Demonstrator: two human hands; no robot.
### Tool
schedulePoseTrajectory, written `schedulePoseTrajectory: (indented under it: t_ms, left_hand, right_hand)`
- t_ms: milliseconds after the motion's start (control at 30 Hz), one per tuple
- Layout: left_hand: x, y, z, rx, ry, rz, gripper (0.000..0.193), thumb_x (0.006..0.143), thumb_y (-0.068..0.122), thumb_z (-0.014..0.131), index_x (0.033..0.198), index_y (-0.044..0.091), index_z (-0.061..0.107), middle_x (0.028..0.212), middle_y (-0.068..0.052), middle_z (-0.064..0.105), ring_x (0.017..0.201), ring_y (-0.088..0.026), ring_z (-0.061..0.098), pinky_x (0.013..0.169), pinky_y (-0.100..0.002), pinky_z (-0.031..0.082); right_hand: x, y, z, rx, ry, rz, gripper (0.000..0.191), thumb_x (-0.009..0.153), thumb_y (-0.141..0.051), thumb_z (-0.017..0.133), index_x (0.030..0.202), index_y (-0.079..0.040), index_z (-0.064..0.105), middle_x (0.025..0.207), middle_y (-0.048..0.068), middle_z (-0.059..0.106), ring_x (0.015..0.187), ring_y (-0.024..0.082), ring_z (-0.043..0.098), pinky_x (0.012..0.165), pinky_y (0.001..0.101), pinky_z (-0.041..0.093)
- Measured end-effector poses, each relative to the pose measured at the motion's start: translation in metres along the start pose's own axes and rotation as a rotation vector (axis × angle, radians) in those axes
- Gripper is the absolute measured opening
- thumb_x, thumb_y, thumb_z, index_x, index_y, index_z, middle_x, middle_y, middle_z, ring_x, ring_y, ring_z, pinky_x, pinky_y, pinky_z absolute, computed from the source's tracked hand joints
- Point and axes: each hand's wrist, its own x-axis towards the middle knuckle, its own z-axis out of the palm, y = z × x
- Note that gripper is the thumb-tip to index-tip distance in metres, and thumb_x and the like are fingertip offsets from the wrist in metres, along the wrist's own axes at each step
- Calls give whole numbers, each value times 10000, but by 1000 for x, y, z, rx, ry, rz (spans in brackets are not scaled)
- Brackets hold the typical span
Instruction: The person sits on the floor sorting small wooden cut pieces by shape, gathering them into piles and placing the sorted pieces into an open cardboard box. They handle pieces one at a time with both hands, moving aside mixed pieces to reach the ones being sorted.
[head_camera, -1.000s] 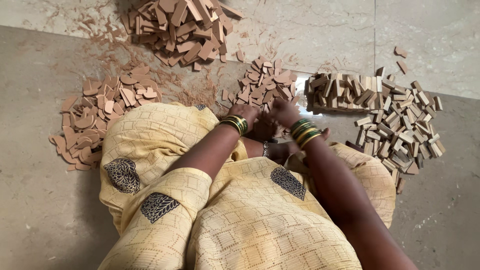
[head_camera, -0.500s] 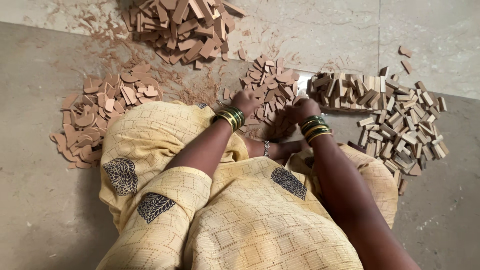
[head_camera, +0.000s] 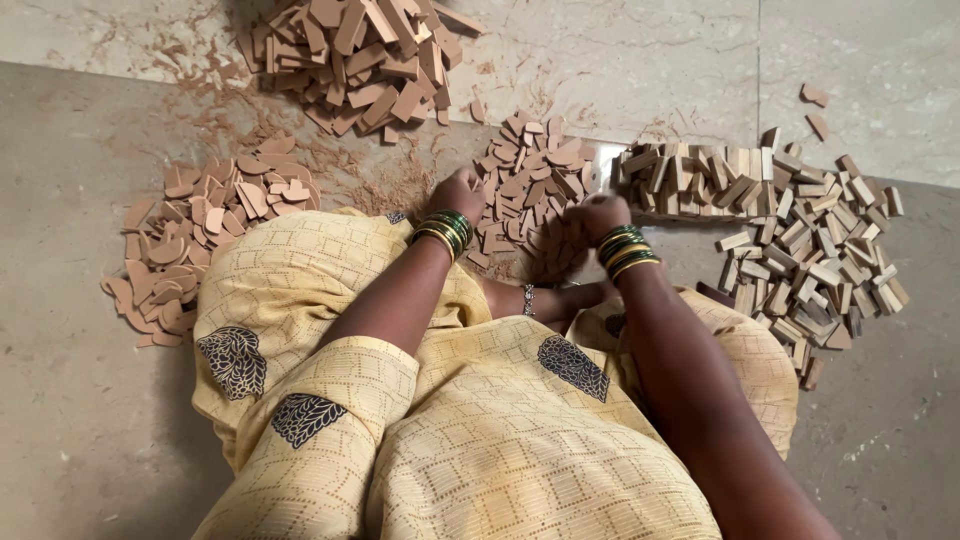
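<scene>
I sit on the floor in a yellow patterned garment, both wrists ringed with green and gold bangles. My left hand (head_camera: 457, 192) rests knuckles-up at the left edge of a small pile of flat brown wooden pieces (head_camera: 535, 170). At the pile's right front edge, my right hand (head_camera: 597, 214) is curled over some pieces. The fingers of both hands are bent under and hidden, so what they hold does not show. My foot with an anklet (head_camera: 540, 300) lies just below the pile.
A big heap of brown wooden strips (head_camera: 355, 60) lies at the far centre. Curved brown offcuts (head_camera: 200, 230) spread on the left. Pale rectangular blocks (head_camera: 790, 240) are stacked and scattered on the right. Sawdust covers the stone floor (head_camera: 90, 420) around the piles.
Both hands have moved forward from near my lap onto the middle pile. The left hand went to its left edge and the right hand to its right front.
</scene>
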Motion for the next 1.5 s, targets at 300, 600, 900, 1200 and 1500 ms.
schedulePoseTrajectory:
  t_ms: [300,600,900,1200,1500]
  left_hand:
    - [-14,18,-5,31,-117,-97,428,1037,401,482,1075,22,677,909,-124,751,824,-198,739,734,-382,586]
    - [-14,11,-1,123,32,176,207,860,294,604,925,118,692,822,-65,688,711,-166,622,690,-396,551]
    - [5,3,-6,-470,-112,-37,195,912,165,661,862,107,482,742,-70,584,586,-133,532,510,-307,508]
    - [1,3,-2,-282,-152,-27,157,959,113,530,1037,138,663,861,-37,723,630,-89,635,571,-290,533]
    - [-11,1,0,-105,-35,-130,207,987,259,531,1081,99,624,894,-141,711,753,-187,668,701,-336,575]
  right_hand:
    - [-12,-22,-22,545,-221,-9,66,878,-50,603,920,-79,645,797,35,716,618,154,708,558,345,640]
    - [-14,-9,15,-568,-8,-259,263,863,-247,832,1020,-57,742,947,149,764,790,202,716,656,318,571]
    - [-10,-17,-15,136,-152,-93,206,878,-207,646,969,-50,744,790,121,745,594,147,670,512,295,585]
    - [-9,-12,-47,369,-215,-125,112,886,-67,598,992,-54,631,694,95,679,474,189,614,330,279,403]
    - [-11,-7,0,-671,-110,-417,382,851,-278,768,1119,-28,660,964,87,759,782,169,729,658,320,582]
